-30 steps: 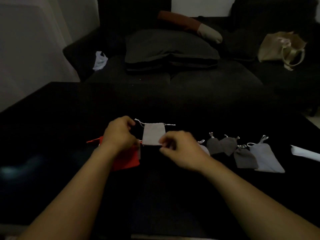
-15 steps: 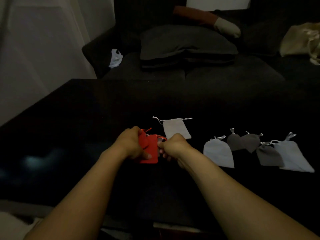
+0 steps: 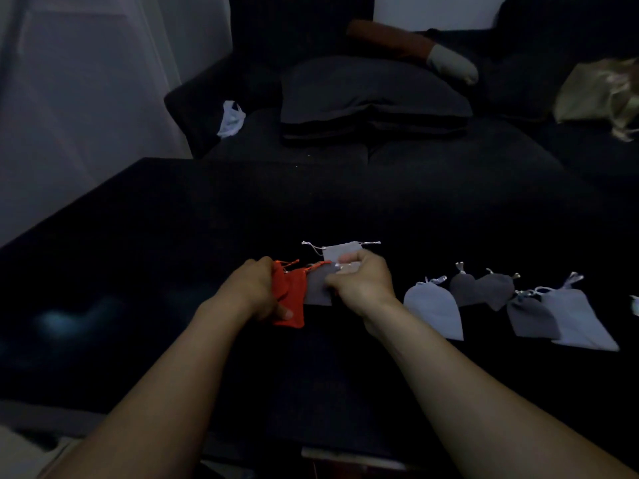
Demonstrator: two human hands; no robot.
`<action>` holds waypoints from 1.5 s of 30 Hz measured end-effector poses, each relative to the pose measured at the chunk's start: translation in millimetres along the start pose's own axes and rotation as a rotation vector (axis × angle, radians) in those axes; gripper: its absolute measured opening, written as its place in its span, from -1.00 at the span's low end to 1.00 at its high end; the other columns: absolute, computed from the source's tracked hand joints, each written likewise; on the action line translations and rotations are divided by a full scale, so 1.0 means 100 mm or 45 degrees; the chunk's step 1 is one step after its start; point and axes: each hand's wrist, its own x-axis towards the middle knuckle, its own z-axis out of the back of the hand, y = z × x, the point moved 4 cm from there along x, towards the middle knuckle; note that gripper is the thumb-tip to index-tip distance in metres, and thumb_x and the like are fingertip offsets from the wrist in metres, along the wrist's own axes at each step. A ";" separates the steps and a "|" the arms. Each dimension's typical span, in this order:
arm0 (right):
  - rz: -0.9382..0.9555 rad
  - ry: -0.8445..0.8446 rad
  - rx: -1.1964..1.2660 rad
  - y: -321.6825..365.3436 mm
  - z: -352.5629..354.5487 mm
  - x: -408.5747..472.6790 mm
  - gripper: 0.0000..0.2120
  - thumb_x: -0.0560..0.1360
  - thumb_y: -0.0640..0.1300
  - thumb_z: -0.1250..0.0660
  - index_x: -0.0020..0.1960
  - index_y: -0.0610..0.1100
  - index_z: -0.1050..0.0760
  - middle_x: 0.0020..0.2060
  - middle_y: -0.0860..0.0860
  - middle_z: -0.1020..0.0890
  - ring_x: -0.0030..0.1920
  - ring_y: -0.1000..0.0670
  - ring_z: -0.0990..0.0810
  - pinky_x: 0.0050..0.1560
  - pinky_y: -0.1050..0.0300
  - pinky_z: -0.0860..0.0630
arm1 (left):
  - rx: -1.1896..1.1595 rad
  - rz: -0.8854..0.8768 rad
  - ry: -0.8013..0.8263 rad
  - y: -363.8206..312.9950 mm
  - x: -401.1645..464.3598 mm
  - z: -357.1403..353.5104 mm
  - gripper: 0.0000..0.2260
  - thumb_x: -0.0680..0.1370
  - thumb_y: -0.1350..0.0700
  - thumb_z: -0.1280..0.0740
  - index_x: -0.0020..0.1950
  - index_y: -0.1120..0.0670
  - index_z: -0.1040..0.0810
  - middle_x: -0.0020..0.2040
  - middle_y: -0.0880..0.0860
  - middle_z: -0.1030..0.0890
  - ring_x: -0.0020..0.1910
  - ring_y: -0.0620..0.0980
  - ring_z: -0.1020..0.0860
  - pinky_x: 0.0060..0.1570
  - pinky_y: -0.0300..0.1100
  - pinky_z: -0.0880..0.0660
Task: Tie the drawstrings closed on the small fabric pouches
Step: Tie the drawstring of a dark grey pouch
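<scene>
A small red pouch (image 3: 292, 299) hangs over the black table (image 3: 173, 236), gripped at its left edge by my left hand (image 3: 256, 288). My right hand (image 3: 359, 281) pinches the pouch's red drawstring (image 3: 320, 265) and holds it out to the right. Behind the hands lies a light grey pouch (image 3: 340, 251), open-topped, with white strings spread to both sides. A darker grey pouch (image 3: 316, 288) lies partly under my right hand. To the right, several grey pouches (image 3: 484, 288) with cinched, knotted tops lie in a row.
A dark sofa (image 3: 380, 157) with a flat cushion (image 3: 373, 95) stands beyond the table. A beige tote bag (image 3: 598, 95) sits at the sofa's right end and a white plastic bag (image 3: 231, 119) at its left. A white object (image 3: 634, 304) shows at the table's right edge.
Both hands left the light grey pouch and took up the red one. My right hand has since drawn the red string out to the right. The view shifted left.
</scene>
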 end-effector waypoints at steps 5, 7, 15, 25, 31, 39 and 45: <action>0.133 -0.028 0.136 0.23 0.47 0.05 -0.60 0.39 -0.34 -0.41 0.19 -0.11 -0.54 -0.14 -0.11 -0.68 -0.18 0.00 -0.66 -0.27 0.18 -0.54 | 0.044 0.116 0.022 -0.09 -0.09 0.13 -0.13 0.18 -0.08 -0.64 0.40 0.02 -0.34 0.35 0.11 -0.41 0.32 0.15 -0.41 0.28 0.05 -0.45; 0.217 0.061 0.261 0.39 0.66 -0.02 -0.69 0.42 -0.40 -0.40 0.10 -0.13 -0.57 -0.25 -0.07 -0.66 -0.30 0.10 -0.61 -0.32 0.27 -0.50 | -0.471 0.017 0.023 -0.26 -0.13 0.20 -0.26 0.25 0.03 -0.60 0.38 0.02 -0.41 0.27 0.06 -0.51 0.19 0.04 -0.52 0.19 -0.04 -0.52; 0.359 0.246 0.171 0.57 1.22 -0.25 -0.70 0.47 -0.38 -0.40 0.11 -0.09 -0.57 -0.15 -0.06 -0.72 -0.13 0.11 -0.70 -0.20 0.33 -0.57 | -1.728 -0.195 0.275 -1.27 -0.46 0.13 -0.74 0.61 -0.08 -0.24 0.12 0.00 -0.65 0.01 0.04 -0.71 -0.08 -0.06 -0.67 -0.20 -0.19 -0.56; 0.427 0.176 -0.089 0.45 1.72 -0.23 -0.73 0.43 -0.37 -0.44 0.03 -0.06 -0.63 -0.11 -0.05 -0.73 -0.03 0.00 -0.71 0.09 0.03 -0.62 | -1.665 -0.537 -0.011 -1.85 -0.64 -0.03 -0.64 0.51 -0.20 -0.23 0.05 0.01 -0.66 -0.06 0.13 -0.70 -0.14 0.05 -0.67 -0.20 -0.09 -0.58; 0.454 -0.034 -0.338 0.33 1.93 -0.26 -0.86 0.43 -0.22 -0.49 -0.05 -0.03 -0.66 -0.25 0.02 -0.72 -0.20 0.11 -0.70 -0.08 0.12 -0.65 | -1.474 -0.794 -0.236 -1.99 -0.69 -0.11 -0.79 0.55 0.02 -0.33 0.04 0.12 -0.65 -0.16 -0.01 -0.69 -0.17 -0.12 -0.66 -0.22 -0.34 -0.52; 0.469 0.077 -0.378 0.35 1.92 -0.29 -0.77 0.41 -0.22 -0.51 0.04 -0.03 -0.64 -0.16 0.08 -0.71 -0.13 0.20 -0.68 -0.07 0.27 -0.62 | -1.437 -0.784 -0.364 -1.96 -0.64 -0.15 -0.85 0.60 0.18 -0.30 0.07 0.10 -0.66 -0.05 -0.01 -0.70 -0.02 -0.14 -0.67 -0.09 -0.31 -0.57; 0.191 0.063 0.313 0.36 1.92 -0.26 -0.88 0.52 -0.19 -0.39 0.02 -0.06 -0.66 -0.12 0.03 -0.74 -0.04 0.07 -0.70 -0.08 0.21 -0.64 | -1.607 -0.588 -0.351 -1.90 -0.55 -0.17 -0.82 0.61 0.19 -0.29 -0.02 0.01 -0.67 -0.20 -0.04 -0.70 -0.21 -0.14 -0.65 -0.22 -0.34 -0.55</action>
